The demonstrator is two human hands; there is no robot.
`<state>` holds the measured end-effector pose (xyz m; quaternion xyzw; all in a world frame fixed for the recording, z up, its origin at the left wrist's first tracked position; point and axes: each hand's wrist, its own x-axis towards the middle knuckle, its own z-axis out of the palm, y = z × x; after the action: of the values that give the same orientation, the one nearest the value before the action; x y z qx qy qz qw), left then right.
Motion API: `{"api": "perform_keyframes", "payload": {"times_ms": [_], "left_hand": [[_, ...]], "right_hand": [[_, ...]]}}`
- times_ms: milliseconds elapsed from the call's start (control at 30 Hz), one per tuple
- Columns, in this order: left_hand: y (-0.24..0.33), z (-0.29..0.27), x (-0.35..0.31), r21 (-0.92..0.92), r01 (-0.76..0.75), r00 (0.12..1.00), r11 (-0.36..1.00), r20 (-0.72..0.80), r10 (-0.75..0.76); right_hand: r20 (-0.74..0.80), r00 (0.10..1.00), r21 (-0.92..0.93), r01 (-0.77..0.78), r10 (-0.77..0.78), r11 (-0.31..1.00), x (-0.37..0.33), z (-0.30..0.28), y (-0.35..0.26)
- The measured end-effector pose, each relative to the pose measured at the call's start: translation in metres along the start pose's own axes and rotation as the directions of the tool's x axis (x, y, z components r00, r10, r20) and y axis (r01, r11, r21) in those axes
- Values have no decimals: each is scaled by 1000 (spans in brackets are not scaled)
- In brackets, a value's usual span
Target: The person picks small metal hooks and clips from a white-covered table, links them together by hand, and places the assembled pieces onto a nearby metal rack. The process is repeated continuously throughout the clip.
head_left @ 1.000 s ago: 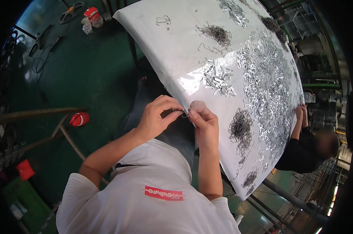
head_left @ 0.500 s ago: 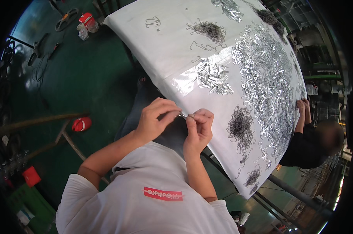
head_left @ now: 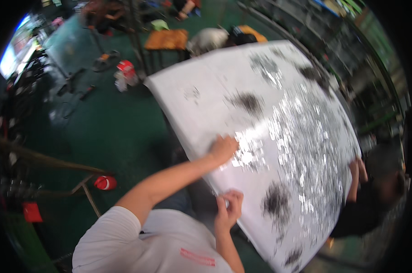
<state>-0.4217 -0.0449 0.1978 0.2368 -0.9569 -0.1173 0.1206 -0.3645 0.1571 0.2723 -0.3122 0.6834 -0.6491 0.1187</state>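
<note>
My left hand point(head_left: 225, 149) lies over the table, at the near edge of a pile of shiny, narrow metal pieces point(head_left: 249, 152). Blur and the turn of that hand keep its fingertips out of sight, so I cannot tell whether it grips anything. By the table's near edge, my right hand point(head_left: 231, 207) is closed in a pinch. A tiny glint shows at its fingertips, too small and smeared to name. Between that hand and the large heap lies a pile of dark wire hooks point(head_left: 276, 202).
A wide heap of bright metal hooks point(head_left: 310, 141) covers much of the white-covered table point(head_left: 188, 123). Another dark pile point(head_left: 247, 103) lies farther off. A person in dark clothing point(head_left: 358, 216) works at the right edge. A wooden stool point(head_left: 167, 40) stands beyond the far side.
My left hand has left the right hand and reached forward to the shiny pile. The right hand stays pinched near the table edge. The view has shifted and blurred, showing more beyond the table.
</note>
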Motion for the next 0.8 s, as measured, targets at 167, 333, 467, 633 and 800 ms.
{"api": "perform_keyframes", "payload": {"times_ms": [167, 333, 467, 633, 800], "left_hand": [[1, -26, -10, -178, -104, 988, 979, -129, 81], [12, -71, -56, -850, 148, 979, 506, 53, -196], [21, -105, -114, -903, 163, 979, 397, 98, -179], [28, -132, -152, -905, 167, 971, 390, 82, -226], [27, -141, -166, -917, 134, 951, 375, 13, -307]], "right_hand": [[36, 999, 72, -9, 6, 997, -1, 3, 3], [96, 995, 113, -27, 16, 993, -3, 0, 7], [106, 993, 21, 40, -42, 999, 0, 3, 8], [132, 988, 50, 69, -75, 996, 2, 9, 6], [144, 986, 27, 75, -79, 997, -3, 15, 0]]}}
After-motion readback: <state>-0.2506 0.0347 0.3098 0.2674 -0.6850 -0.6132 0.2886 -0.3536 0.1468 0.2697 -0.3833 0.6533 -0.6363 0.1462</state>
